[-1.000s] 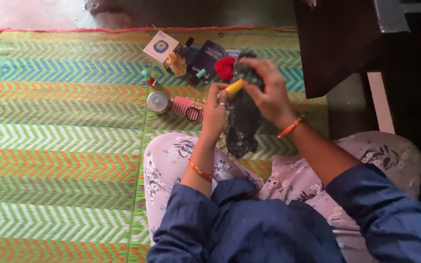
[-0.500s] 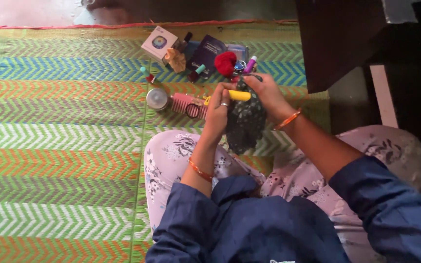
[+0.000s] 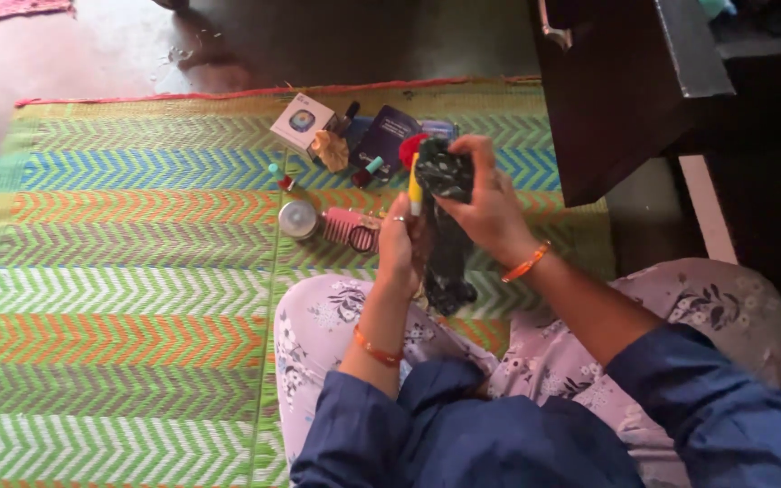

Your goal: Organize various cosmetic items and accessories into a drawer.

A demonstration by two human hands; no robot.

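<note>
A dark patterned cloth pouch (image 3: 449, 226) is hanging above the lap, the right hand (image 3: 485, 203) gripping its top. The left hand (image 3: 399, 239) is pinching a yellow tube (image 3: 415, 190) beside it. At 10 o'clock a pink comb (image 3: 345, 226), round tin (image 3: 298, 219) and white box (image 3: 301, 120) are lying on the mat (image 3: 119, 271); a dark cabinet (image 3: 616, 90) is crowding 1 o'clock.

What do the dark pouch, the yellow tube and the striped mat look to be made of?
Dark pouch: soft patterned fabric, matte; it hangs limp and creased below the right hand.
Yellow tube, at the left hand: probably smooth plastic, with an even colour and slight sheen.
Striped mat: woven plastic or reed strips, judging by its fine zigzag weave.
</note>
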